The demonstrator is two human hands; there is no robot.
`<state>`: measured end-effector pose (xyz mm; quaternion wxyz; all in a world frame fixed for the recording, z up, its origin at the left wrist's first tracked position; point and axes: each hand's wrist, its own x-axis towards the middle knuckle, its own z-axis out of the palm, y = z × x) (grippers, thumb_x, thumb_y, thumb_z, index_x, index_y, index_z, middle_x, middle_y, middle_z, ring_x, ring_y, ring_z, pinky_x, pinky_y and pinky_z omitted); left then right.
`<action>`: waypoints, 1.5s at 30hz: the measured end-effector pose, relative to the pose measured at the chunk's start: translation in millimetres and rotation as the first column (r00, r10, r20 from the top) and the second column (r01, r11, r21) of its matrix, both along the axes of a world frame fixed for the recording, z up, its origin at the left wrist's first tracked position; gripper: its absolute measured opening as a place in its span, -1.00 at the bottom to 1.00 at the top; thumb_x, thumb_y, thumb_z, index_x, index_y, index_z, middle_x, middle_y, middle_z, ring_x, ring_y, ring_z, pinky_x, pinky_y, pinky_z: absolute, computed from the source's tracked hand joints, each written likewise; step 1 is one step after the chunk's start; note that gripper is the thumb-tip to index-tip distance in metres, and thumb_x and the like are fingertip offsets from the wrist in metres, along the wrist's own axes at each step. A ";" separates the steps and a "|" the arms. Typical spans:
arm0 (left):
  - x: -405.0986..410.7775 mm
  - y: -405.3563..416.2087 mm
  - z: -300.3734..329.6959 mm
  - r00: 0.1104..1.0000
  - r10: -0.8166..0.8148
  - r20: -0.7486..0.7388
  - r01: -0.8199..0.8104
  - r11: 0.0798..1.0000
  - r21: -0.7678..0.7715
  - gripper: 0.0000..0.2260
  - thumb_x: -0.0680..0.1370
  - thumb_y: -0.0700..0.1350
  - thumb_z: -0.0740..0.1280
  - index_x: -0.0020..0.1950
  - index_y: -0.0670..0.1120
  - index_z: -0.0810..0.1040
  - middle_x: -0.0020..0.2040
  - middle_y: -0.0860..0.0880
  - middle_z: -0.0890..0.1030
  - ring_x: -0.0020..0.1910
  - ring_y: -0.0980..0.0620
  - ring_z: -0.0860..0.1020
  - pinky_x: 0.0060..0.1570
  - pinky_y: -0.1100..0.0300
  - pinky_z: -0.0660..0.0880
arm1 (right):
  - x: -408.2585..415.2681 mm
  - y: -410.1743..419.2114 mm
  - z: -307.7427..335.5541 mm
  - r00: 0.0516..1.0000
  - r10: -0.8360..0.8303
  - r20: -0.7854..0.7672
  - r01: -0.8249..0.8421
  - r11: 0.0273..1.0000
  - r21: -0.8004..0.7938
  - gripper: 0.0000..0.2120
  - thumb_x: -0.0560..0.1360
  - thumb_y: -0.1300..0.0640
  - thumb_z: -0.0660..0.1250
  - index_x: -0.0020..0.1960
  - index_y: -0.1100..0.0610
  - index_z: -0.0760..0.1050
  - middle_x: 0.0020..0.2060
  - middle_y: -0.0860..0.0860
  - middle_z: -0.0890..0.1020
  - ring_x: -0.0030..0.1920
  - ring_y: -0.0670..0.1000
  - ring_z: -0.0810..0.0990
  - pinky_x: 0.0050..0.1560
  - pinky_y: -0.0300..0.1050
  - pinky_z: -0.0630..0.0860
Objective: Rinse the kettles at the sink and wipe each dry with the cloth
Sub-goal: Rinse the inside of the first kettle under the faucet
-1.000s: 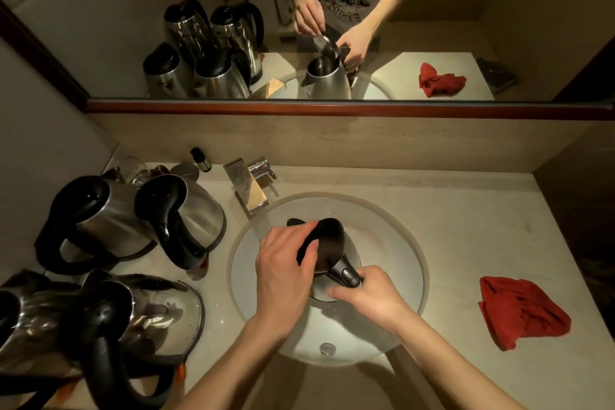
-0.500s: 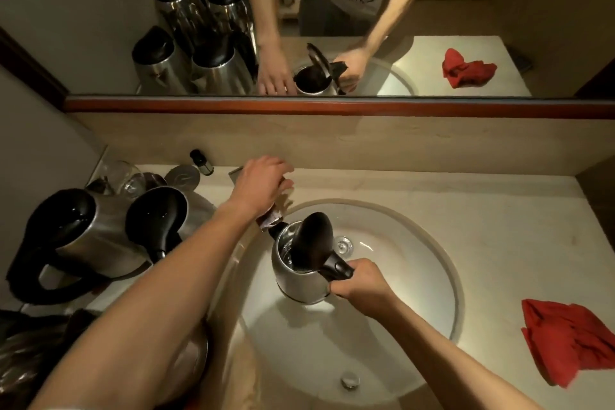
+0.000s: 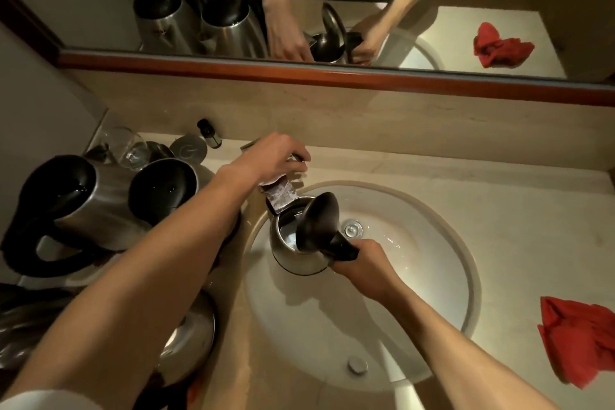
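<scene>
A steel kettle (image 3: 293, 253) with its black lid raised hangs over the left side of the white sink (image 3: 442, 263). My right hand (image 3: 362, 266) grips its black handle. The kettle's mouth sits right under the flat tap spout (image 3: 281, 195), and water shows inside it. My left hand (image 3: 273, 160) holds the tap lever behind the spout, fingers curled over it. The red cloth (image 3: 579, 343) lies crumpled on the counter to the right of the sink.
Two more steel kettles (image 3: 100, 210) with black lids stand on the counter at left, with others (image 3: 186, 339) lower left under my left arm. A glass (image 3: 129, 150), a round coaster and a small bottle (image 3: 209, 133) sit by the wall. A mirror runs above.
My left hand left the kettle lid and reached to the tap lever. The right hand moved the kettle left and back, under the spout, with its lid open.
</scene>
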<state>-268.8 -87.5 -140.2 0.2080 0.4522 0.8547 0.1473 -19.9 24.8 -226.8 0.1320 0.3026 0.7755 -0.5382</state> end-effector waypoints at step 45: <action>4.1 8.5 -15.7 0.988 0.115 -0.103 -0.110 0.993 0.053 -0.79 0.59 0.01 0.37 0.01 -0.11 0.69 -0.02 -0.14 0.71 -0.01 -0.18 0.63 0.03 -0.02 0.54 | -7.6 -5.1 -7.4 0.997 -0.055 0.047 0.053 0.998 0.026 -0.61 0.36 0.35 0.47 -0.39 0.08 0.29 -0.53 -0.12 0.23 -0.43 -0.06 0.14 -0.37 -0.09 0.09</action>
